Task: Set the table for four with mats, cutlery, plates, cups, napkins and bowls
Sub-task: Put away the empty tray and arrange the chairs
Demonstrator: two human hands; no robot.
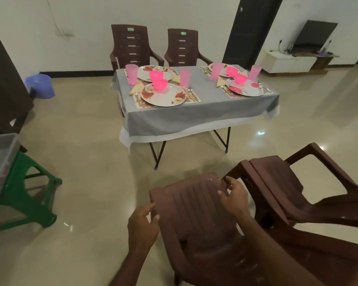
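gripping the top of a brown chair at 6 o'clock: left hand curled round its left corner, right hand round its right corner. at 12 o'clock, well apart, the table, laid with four floral plates, pink cups and pink bowls on mats. behind it, two more chairs.

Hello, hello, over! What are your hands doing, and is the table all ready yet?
Both hands, left and right, grip brown chair backrest. Table shows four plates, pink cups, bowls. Second chair close beside; floor to table open.
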